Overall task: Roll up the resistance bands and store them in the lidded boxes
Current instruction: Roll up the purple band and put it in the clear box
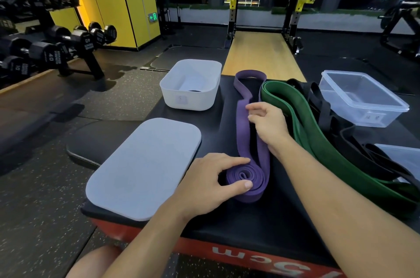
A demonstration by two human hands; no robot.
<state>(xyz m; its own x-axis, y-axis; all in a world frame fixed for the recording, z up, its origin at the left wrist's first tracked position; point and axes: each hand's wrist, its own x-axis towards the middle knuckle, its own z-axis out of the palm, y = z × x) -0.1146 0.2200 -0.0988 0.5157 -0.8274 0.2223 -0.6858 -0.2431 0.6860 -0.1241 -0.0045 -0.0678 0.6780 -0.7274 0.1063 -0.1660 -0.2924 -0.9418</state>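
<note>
Green band (322, 152) beside purple band (242, 132), white lid (145, 164)

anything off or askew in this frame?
Mostly minor. The purple band has a twist near its far end, ahead of the roll under the left hand. The black bands lie tangled across the green band. The white lid seems to overhang the left edge of the platform.

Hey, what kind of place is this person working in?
Most likely a gym. Black dumbbells sit on a rack at the left, power rack uprights with yellow hooks stand behind a wooden lifting platform, and a purple resistance band is being rolled up on a padded box.
</note>
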